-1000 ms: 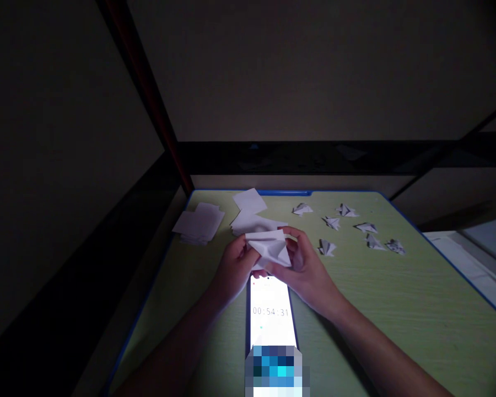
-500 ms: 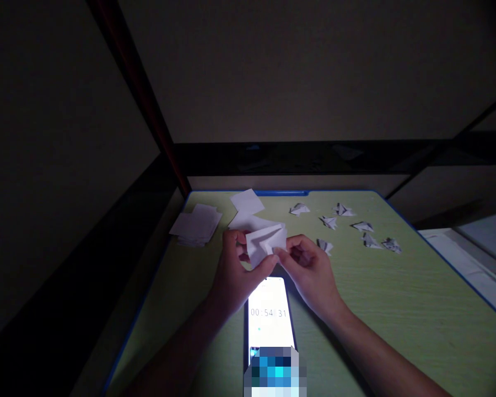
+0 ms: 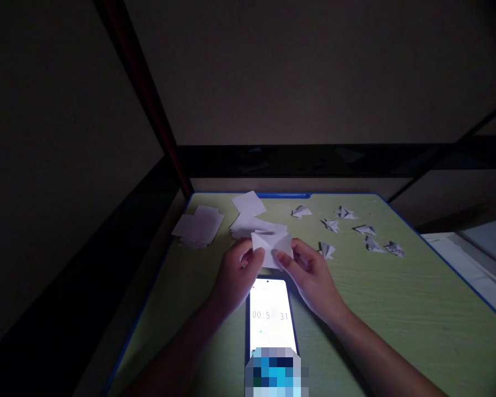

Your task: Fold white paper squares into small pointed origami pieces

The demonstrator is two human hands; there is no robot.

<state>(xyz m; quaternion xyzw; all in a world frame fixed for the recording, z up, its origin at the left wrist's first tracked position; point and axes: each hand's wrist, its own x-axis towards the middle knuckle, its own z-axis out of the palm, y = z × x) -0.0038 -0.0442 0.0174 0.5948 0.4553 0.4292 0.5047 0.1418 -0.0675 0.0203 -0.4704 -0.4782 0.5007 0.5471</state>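
Note:
A small folded sheet of white paper [image 3: 271,248] is held up between both hands, above the top end of a lit phone. My left hand [image 3: 237,270] pinches its left side, thumb on the near face and fingers behind. On the right side, my right hand [image 3: 312,273] grips it the same way, its thumb pressed on the near face. The fingertips behind the paper are hidden. Below the hands lies the phone [image 3: 270,300], its bright screen showing a timer, with the lower part blurred out.
White paper squares [image 3: 198,226] are stacked at the table's left edge, and more loose sheets [image 3: 249,205] lie behind the hands. Several small folded paper shapes [image 3: 364,229] are scattered at the back right. The green table [image 3: 397,309] has a blue rim, with dark walls beyond.
The paper has been turned from a tilted pose with a raised flap to a flatter, level one facing me. My left thumb has shifted left, away from my right thumb.

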